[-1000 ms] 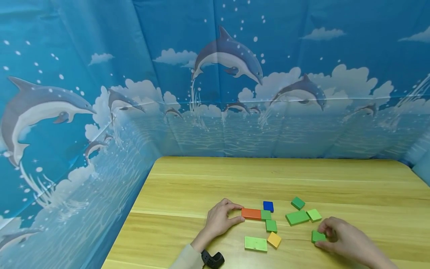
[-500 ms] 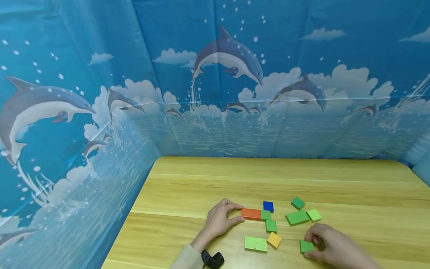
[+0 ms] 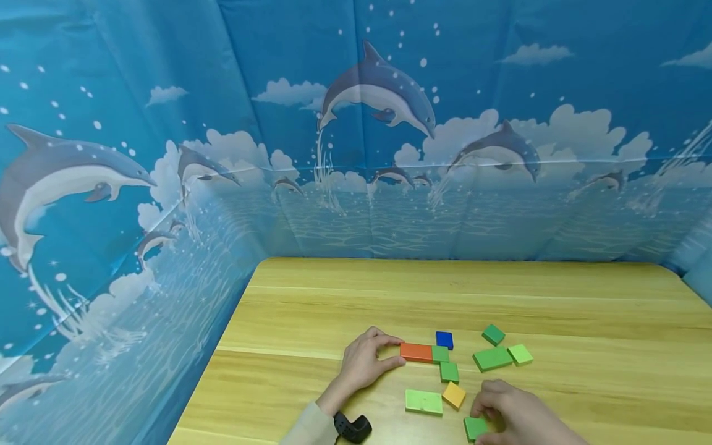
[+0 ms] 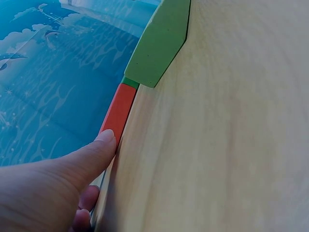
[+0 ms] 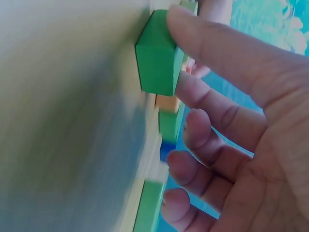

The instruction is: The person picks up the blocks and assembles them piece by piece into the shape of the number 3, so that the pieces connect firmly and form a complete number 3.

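Note:
My left hand (image 3: 361, 361) pinches the left end of a red rectangular block (image 3: 415, 352) between thumb and index finger. In the left wrist view the thumb lies on that red block (image 4: 119, 108). A small green block (image 3: 440, 354) sits flush against the red block's right end, and another green square block (image 3: 449, 372) lies just below it. My right hand (image 3: 517, 411) pinches a green square block (image 3: 474, 428) by its edges near the front of the table. Seen from the right wrist, thumb and index finger grip this green block (image 5: 159, 67) while the other fingers curl loosely.
A blue block (image 3: 444, 340) lies behind the row. An orange-yellow block (image 3: 453, 395) and a light green rectangular block (image 3: 423, 402) lie in front. To the right are a green rectangular block (image 3: 492, 359), a light green square (image 3: 520, 355) and a green square (image 3: 493, 335).
My right hand has moved left and toward the front edge with the green block in its grip. The left hand and the other blocks have stayed put.

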Available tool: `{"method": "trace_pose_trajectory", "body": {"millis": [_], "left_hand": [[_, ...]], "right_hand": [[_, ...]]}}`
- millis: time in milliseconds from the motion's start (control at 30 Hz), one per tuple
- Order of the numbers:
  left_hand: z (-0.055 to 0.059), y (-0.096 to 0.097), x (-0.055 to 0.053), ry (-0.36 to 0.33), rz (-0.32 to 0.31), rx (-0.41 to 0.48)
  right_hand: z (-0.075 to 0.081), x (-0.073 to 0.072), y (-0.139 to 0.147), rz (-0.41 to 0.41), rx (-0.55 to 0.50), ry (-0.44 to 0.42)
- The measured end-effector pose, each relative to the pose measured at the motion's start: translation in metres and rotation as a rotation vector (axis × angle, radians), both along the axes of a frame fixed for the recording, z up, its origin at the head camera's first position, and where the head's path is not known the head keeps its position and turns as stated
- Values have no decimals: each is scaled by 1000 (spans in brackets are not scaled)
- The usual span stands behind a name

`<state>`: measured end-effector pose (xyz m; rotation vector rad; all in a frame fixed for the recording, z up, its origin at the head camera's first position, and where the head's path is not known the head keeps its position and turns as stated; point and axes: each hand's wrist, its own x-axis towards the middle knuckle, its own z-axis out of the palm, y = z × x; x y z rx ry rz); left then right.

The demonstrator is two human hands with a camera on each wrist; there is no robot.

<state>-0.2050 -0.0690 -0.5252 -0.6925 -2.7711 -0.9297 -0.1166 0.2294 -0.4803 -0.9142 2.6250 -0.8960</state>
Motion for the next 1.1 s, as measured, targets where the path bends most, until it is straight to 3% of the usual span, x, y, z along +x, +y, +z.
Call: {"method": "trace_pose_trajectory", "body": {"millis": [233, 433, 633, 933, 1100], "left_hand": [[-1, 1, -1, 7, 4, -1], [-1, 1, 0, -4, 5, 3], [-2, 0, 0, 1, -1, 3], [-1, -1, 0, 4, -9, 4], [-1, -1, -1, -2, -8, 5]], "right_hand": [[-3, 1, -23, 127, -11, 221], [-3, 2, -42, 180, -45, 327], [-1, 1, -61, 225, -40, 359], [5, -7, -85, 256, 7, 302], [7, -11, -96, 258, 47, 355]]}}
